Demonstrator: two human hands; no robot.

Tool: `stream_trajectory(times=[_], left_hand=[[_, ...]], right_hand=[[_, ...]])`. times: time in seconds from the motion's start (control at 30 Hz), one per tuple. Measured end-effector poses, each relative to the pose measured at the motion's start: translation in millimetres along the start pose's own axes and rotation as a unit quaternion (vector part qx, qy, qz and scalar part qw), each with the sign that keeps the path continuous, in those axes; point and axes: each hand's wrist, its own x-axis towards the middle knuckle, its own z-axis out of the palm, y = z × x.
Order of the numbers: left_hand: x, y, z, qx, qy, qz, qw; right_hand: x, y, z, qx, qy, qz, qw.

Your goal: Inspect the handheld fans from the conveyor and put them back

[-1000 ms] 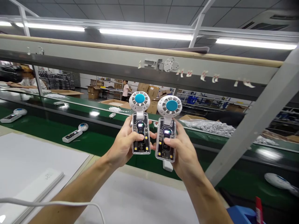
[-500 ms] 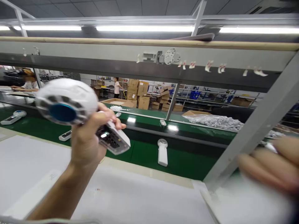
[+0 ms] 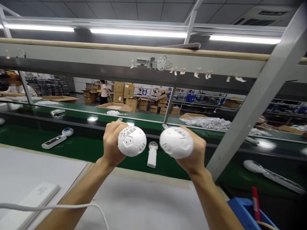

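My left hand [image 3: 112, 143] is closed round the handle of a small white hand-held fan, whose round perforated head [image 3: 132, 141] points toward me. My right hand [image 3: 195, 155] grips a second white fan the same way, with its round head [image 3: 176, 142] beside the first. Both fans are held up side by side over the green conveyor belt [image 3: 79, 147]. Their handles are hidden behind my fingers and the heads.
A white fan [image 3: 152, 154] lies on the belt just behind my hands; others lie at the left [image 3: 54, 139] and right [image 3: 268, 172]. A grey slanted frame post [image 3: 249, 102] stands at the right. A blue bin [image 3: 251, 214] sits at the lower right. Co-workers stand beyond.
A second ago both fans faced away from me with their circuit sides visible. My hands swung apart, then came back together, and the fans' white heads now point at me.
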Motion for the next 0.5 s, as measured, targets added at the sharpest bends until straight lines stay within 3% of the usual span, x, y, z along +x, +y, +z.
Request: stream_trajectory(times=[0.1, 0.2, 0.27, 0.37, 0.4, 0.5], left_hand=[[-2, -12, 1.8, 0.015, -0.035, -0.027, 0.999], [-5, -23, 6.3, 0.036, -0.106, -0.088, 0.990], [-9, -32, 11.5, 0.036, -0.187, -0.175, 0.966], [-21, -47, 20.0, 0.023, -0.298, -0.313, 0.902], [-27, -52, 22.2, 0.015, -0.320, -0.340, 0.884], [-41, -63, 25.4, -0.039, -0.356, -0.373, 0.856]], right_hand=[[1, 5, 5, -0.127, -0.016, -0.123, 0.984], [1, 17, 5, -0.167, -0.048, -0.132, 0.976], [0, 30, 7, -0.190, -0.095, -0.081, 0.974], [-5, 54, 16, -0.181, -0.155, 0.095, 0.966], [-8, 62, 19, -0.149, -0.151, 0.173, 0.962], [-17, 84, 29, -0.158, -0.147, 0.253, 0.943]])
